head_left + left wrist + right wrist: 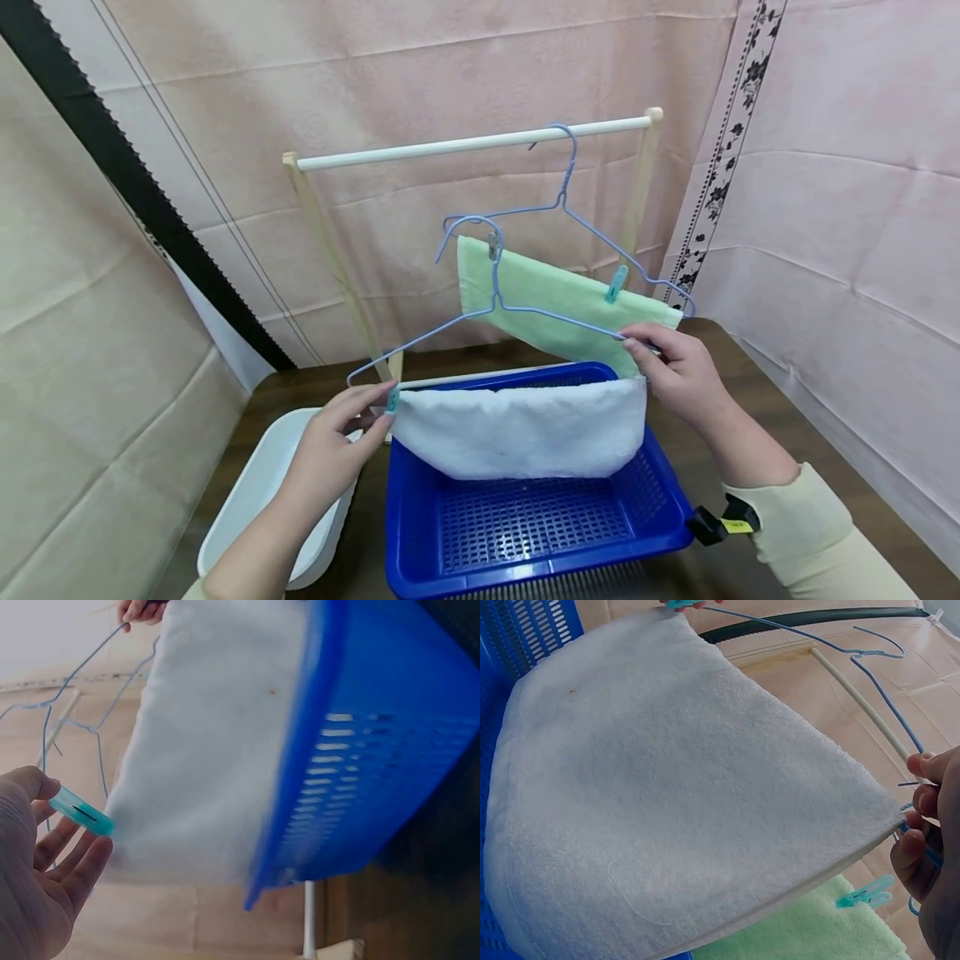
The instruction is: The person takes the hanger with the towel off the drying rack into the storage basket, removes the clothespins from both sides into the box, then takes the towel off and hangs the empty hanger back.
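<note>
Nearest, one black strapped device with a yellow label [720,527] sits at the right sleeve. Two hands are at work. The left hand [337,442] pinches one teal plastic clothes clip [392,400] between thumb and fingers, the clip's tip meeting the upper left corner of one white rectangular terry towel [517,433]. The right hand [678,371], fingers curled, grips the right end of one blue wire hanger [495,292] at the towel's opposite corner; whether it also holds a clip cannot be told. The white towel hangs between the hands, over the opening of one blue perforated plastic basket [525,525]; contact with the basket cannot be confirmed. One white rounded plastic tray [258,492] lies left of the basket, on the dark brown wooden worktop [723,358].

The gripped hanger's hook is free, well apart from the rail. Behind it hangs one pale green rectangular cloth [540,275], bearing two clips: one grey [492,245] near its left corner, one teal [617,284] toward its right. It hangs on a second blue wire hanger [563,198], hooked over the single white rail [450,147] between two cream posts [328,242]. Hanger count: two. Teal clips visible: two. Farthest, pinkish creased drapes [450,67] form the backdrop.
</note>
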`<state>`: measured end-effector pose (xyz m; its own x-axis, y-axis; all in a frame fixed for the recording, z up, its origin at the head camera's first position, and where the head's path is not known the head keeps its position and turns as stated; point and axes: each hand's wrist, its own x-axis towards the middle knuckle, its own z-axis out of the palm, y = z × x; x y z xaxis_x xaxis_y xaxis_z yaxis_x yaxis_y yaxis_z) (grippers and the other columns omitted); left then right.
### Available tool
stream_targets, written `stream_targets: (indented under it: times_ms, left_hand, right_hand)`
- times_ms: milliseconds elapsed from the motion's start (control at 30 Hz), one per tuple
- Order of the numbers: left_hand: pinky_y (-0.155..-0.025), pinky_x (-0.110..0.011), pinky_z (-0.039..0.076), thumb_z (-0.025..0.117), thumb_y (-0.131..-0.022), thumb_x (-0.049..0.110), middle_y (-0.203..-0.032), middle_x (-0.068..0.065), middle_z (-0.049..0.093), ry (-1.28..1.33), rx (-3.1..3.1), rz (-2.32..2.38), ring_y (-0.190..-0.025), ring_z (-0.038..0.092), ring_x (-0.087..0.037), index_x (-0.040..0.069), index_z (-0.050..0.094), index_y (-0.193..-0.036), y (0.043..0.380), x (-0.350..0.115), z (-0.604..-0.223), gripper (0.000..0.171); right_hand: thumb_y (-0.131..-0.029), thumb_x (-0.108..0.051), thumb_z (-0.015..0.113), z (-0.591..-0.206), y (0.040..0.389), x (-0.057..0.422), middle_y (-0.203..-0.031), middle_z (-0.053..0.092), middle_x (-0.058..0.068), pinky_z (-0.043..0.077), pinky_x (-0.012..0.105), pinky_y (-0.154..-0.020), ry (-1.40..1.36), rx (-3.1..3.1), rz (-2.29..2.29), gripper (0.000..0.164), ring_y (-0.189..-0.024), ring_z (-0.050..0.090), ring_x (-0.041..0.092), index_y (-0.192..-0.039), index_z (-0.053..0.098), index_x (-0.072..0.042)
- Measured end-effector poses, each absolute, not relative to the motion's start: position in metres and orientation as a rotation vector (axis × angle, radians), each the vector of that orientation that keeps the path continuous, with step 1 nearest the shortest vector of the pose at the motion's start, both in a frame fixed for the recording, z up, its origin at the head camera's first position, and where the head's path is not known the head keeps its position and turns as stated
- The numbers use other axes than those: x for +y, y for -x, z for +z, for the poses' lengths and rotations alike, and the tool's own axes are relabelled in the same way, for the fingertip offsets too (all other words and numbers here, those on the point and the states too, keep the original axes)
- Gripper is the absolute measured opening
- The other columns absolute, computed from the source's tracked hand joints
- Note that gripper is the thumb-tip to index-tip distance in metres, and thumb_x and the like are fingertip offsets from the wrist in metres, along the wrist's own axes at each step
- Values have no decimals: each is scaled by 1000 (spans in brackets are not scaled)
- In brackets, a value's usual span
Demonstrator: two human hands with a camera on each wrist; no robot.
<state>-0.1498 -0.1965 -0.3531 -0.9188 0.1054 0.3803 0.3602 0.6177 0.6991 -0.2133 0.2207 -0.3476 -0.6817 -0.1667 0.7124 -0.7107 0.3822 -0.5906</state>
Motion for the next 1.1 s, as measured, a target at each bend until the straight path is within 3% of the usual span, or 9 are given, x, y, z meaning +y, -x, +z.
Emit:
stream_targets:
  times_ms: [200, 367, 567, 633, 800, 1100]
  left_hand:
    - [-85, -30, 56, 69, -94, 14, -127, 5, 63, 340, -2534, -1146, -112, 61, -13, 18, 65, -132, 144, -211, -364, 39]
    - [-84, -28, 56, 69, -95, 13, -126, 1, 64, 289, -2542, -1057, -110, 63, -18, 17, 64, -133, 139, -227, -369, 39]
    - [-81, -13, 51, 70, -92, 6, -123, -1, 64, 243, -2537, -906, -109, 59, -16, 12, 64, -132, 136, -247, -378, 41]
    - [-80, -18, 54, 70, -90, 5, -123, -2, 64, 226, -2551, -837, -108, 60, -18, 11, 64, -131, 136, -252, -380, 41]
    - [-80, -45, 57, 71, -90, 11, -127, -9, 62, 159, -2637, -620, -105, 64, -28, 10, 63, -131, 138, -262, -381, 42]
    - [-74, -48, 56, 71, -89, 17, -116, -11, 66, 129, -2691, -499, -95, 68, -30, 10, 63, -127, 143, -274, -386, 39]
  right_hand:
    - [-93, 11, 59, -349, 214, 222, -62, 51, -1, 38, 22, -39, -747, -2095, 1278, 20, -41, 41, 5, -103, 70, -2]
    - [-93, 10, 59, -350, 213, 223, -61, 51, -1, 38, 22, -39, -730, -2097, 1283, 18, -41, 41, 5, -103, 70, -1]
    - [-94, 8, 58, -352, 213, 224, -63, 52, 3, 39, 23, -39, -732, -2112, 1315, 16, -41, 42, 6, -104, 68, 1]
    - [-94, 9, 58, -352, 213, 223, -63, 52, 3, 39, 23, -38, -736, -2115, 1324, 16, -41, 42, 6, -105, 68, 1]
    - [-93, 10, 59, -353, 213, 224, -64, 53, 0, 39, 23, -39, -734, -2111, 1302, 18, -42, 43, 6, -105, 69, -1]
    - [-93, 7, 61, -355, 213, 225, -64, 53, -3, 39, 22, -40, -715, -2125, 1260, 17, -43, 43, 6, -105, 70, -2]
